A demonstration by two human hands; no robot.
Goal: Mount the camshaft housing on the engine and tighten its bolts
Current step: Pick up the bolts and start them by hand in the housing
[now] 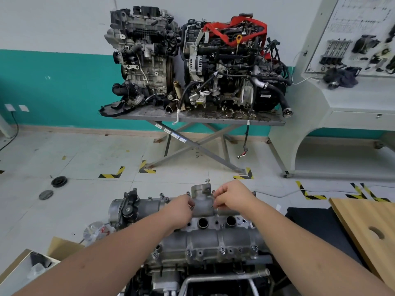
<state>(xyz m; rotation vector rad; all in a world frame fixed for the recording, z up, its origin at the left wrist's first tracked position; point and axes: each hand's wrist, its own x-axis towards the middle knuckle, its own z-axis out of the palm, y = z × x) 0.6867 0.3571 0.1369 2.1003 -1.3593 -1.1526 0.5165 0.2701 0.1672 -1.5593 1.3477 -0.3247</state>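
Note:
The grey aluminium camshaft housing [213,238] lies along the top of the engine [171,274] right below me. Several bolts stand in its flanges, such as the one on the near edge [222,250] and a raised one at the far side [207,180]. My left hand [181,210] and my right hand [233,196] reach over the housing to its far middle, on either side of a raised neck [203,201]. Each hand has its fingertips pinched on something small at a bolt position; the fingers hide what it is.
Two complete engines [192,60] stand on a scissor table [198,119] by the teal wall. A wooden board [363,227] lies at right, an open cardboard box [38,261] at left. Two round parts [59,181] lie on the floor. A white display bench [352,92] stands at right.

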